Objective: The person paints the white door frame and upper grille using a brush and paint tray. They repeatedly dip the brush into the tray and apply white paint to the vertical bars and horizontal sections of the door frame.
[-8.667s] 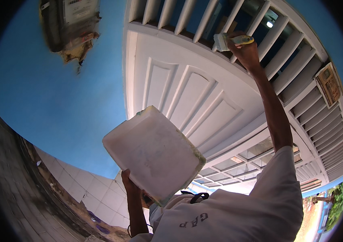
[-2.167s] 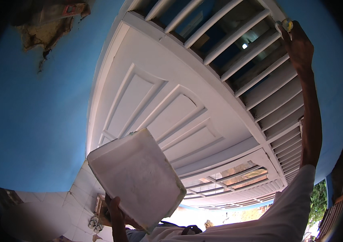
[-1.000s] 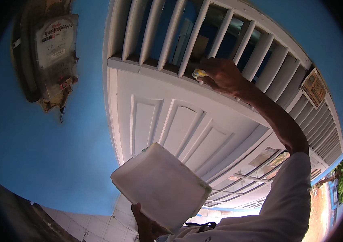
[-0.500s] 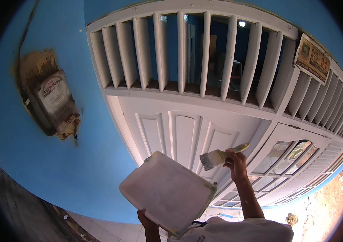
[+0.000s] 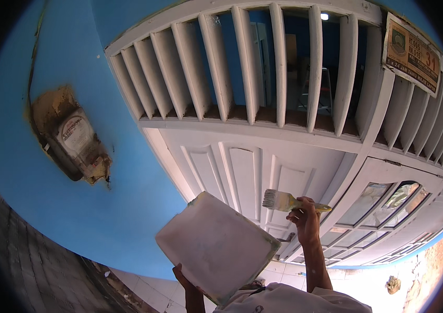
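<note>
My left hand grips the lower left edge of a whitish rectangular tray, its fingers partly hidden at the rim. The tray is tilted, its broad pale face toward me, with greenish stains along the edges. In my right hand is a wide flat paintbrush, fingers closed round its yellowish handle. The brush lies almost level, its grey bristles pointing left. It is held above and to the right of the tray, apart from it. Behind both stands a white panelled door; I see no contact between bristles and door.
White slats form a vent above the door, with a dark room behind. On the blue wall at left sits an electricity meter amid bare, crumbling plaster. A printed plate hangs upper right. Glazed panes lie to the right.
The paintbrush has turned from bristles slanting downward to nearly level, and sits slightly farther right. The tray stays in my left hand. My view has shifted a little.
</note>
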`<state>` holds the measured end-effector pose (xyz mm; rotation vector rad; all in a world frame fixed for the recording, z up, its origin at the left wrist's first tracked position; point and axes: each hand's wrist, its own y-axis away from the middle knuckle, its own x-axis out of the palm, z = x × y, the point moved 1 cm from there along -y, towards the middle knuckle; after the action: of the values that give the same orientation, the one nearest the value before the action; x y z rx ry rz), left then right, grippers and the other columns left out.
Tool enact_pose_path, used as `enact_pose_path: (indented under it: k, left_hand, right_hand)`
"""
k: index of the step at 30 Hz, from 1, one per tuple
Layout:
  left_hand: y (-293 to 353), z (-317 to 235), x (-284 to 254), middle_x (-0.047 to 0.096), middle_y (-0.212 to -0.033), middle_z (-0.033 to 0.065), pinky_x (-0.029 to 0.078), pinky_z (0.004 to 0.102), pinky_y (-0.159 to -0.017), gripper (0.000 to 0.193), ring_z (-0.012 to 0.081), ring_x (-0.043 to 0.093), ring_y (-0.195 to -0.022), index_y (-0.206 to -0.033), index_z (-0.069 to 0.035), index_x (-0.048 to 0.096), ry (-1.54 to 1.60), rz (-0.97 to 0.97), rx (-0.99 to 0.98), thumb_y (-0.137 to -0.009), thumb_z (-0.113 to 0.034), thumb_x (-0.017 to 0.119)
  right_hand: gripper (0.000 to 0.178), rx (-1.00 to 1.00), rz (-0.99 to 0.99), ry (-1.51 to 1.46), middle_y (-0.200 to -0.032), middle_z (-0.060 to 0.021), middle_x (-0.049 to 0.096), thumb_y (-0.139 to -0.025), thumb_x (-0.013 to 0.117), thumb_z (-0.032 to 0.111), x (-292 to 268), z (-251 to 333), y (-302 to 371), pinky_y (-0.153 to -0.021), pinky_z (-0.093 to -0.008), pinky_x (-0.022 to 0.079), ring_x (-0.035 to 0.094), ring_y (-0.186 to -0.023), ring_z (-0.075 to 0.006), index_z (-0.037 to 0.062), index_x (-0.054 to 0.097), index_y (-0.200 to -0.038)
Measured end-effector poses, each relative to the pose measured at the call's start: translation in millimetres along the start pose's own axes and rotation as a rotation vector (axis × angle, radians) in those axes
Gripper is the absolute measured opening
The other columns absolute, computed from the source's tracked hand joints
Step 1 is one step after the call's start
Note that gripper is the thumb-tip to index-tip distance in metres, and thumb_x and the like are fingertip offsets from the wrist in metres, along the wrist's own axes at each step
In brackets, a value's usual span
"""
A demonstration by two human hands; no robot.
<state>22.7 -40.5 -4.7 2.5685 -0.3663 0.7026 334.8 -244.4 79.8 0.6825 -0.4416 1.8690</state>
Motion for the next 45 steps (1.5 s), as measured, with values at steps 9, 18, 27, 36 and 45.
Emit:
enact_pose_path:
  k: [9, 18, 27, 36, 45]
  left_hand:
    - [-2.6, -8.5, 11.1, 0.051, -0.124, 0.0183, 0.043, 0.0503, -0.092, 0.082, 0.0365, 0.049, -0.114, -0.137, -0.004, 0.043, -0.04, 0.021, 0.019, -0.074, -0.054, 0.056]
    - [-16.0, -13.1, -4.3, 0.048, -0.131, 0.0177, 0.042, 0.0506, -0.095, 0.083, 0.035, 0.046, -0.119, -0.14, -0.007, 0.041, -0.142, 0.101, 0.012, -0.075, -0.057, 0.054]
    - [-12.6, -12.4, -9.0, 0.048, -0.132, 0.0172, 0.042, 0.0507, -0.095, 0.084, 0.0346, 0.046, -0.121, -0.141, -0.007, 0.041, -0.165, 0.147, 0.04, -0.076, -0.059, 0.053]
    - [-14.1, -17.4, -5.5, 0.048, -0.132, 0.0165, 0.042, 0.0508, -0.095, 0.084, 0.0345, 0.046, -0.121, -0.141, -0.007, 0.041, -0.213, 0.213, 0.037, -0.077, -0.06, 0.052]
    - [-13.9, -17.3, -14.6, 0.048, -0.132, 0.0159, 0.042, 0.051, -0.095, 0.083, 0.0344, 0.046, -0.121, -0.141, -0.008, 0.04, -0.224, 0.247, 0.033, -0.077, -0.06, 0.052]
  right_hand:
    - [0.018, -0.021, 0.194, 0.078, -0.077, -0.0103, 0.065, -0.093, 0.064, 0.013, 17.7, -14.3, 19.2, -0.069, -0.0397, 0.06, 0.068, -0.07, -0.0224, 0.0021, 0.057, -0.106]
    - [0.016, 0.136, 0.543, 0.42, -0.102, -0.0212, 0.068, -0.097, 0.054, 0.007, 14.4, 38.3, 39.8, -0.07, -0.0349, 0.059, 0.073, -0.083, -0.0241, -0.0017, 0.052, -0.111]
    - [0.036, -0.695, -0.16, 0.798, -0.089, -0.0132, 0.068, -0.096, 0.056, -0.001, 53.6, 146.2, 36.5, -0.06, -0.031, 0.055, 0.066, -0.066, -0.0145, -0.0019, 0.056, -0.132]
    - [0.03, -1.401, -0.508, 1.149, -0.092, -0.0205, 0.066, -0.096, 0.058, 0.007, 95.9, 257.9, -72.9, -0.063, -0.0409, 0.055, 0.068, -0.071, -0.0319, -0.0014, 0.059, -0.125]
    - [0.016, -1.464, -0.561, 1.241, -0.088, -0.0221, 0.068, -0.092, 0.061, 0.008, 123.0, 289.1, -133.6, -0.068, -0.0482, 0.055, 0.068, -0.075, -0.0412, -0.0002, 0.062, -0.106]
